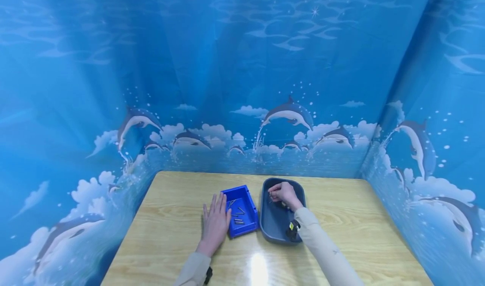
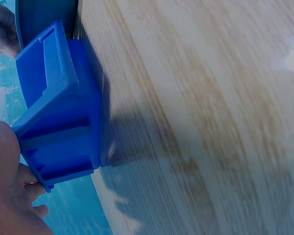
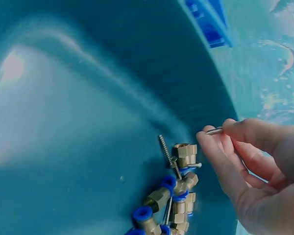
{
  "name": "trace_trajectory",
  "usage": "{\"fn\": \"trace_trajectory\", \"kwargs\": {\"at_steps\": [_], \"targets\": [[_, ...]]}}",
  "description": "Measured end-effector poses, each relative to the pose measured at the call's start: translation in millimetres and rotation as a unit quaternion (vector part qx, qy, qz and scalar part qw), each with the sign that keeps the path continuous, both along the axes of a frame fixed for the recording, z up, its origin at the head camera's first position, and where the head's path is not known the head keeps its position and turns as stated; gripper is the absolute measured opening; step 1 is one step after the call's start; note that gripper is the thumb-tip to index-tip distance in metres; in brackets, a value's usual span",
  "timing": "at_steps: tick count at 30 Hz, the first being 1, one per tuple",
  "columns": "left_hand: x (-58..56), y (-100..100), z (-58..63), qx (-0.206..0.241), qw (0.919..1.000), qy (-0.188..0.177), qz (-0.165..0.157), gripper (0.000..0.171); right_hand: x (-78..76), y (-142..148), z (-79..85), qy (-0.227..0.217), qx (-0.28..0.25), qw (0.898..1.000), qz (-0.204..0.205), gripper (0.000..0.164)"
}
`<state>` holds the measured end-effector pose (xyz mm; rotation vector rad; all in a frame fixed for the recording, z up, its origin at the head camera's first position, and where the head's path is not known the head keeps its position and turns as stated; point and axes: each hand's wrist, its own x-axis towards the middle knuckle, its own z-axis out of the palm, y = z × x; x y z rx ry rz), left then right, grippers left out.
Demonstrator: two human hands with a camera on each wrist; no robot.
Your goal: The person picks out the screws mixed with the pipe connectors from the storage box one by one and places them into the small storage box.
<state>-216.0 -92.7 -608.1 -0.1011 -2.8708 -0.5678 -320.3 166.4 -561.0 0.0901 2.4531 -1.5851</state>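
Note:
My right hand (image 1: 284,194) is over the far part of a dark blue-grey tray (image 1: 273,227). Its thumb and forefinger pinch a small threaded screw (image 3: 214,130). Below that hand lie brass pipe fittings (image 3: 186,154) with blue collars, with loose screws (image 3: 165,152) among them. My left hand (image 1: 216,223) lies with fingers extended along the left side of a bright blue bin (image 1: 251,206), touching its edge. Several screws (image 1: 239,221) are spread on the bin's floor. The left wrist view shows the bin's outer wall (image 2: 59,117) beside the thumb.
Both containers stand side by side on a light wood table (image 1: 174,206), the bin left of the tray. A blue dolphin-print curtain (image 1: 212,88) hangs behind and at both sides. Light reflects off the table (image 1: 259,269) near the front.

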Motion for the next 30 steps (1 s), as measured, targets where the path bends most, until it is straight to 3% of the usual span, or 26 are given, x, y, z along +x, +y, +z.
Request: {"fn": "trace_trajectory", "kwargs": {"at_steps": [9,20,30], "targets": [[-1.2,-1,-1.4,-0.007,0.9999,0.008,-0.003,0.059,-0.2,4,8.9,-0.028,-0.143,0.989,0.013,0.027],[-0.4,0,1.4,-0.009,0.9999,0.004,-0.004,0.060,0.2,-10,17.9,-0.034,-0.160,0.986,0.028,0.031],[0.6,0,1.7,-0.011,0.9998,0.017,-0.005,0.059,7.4,-50,22.2,-0.011,-0.170,0.983,0.064,0.029]]}}
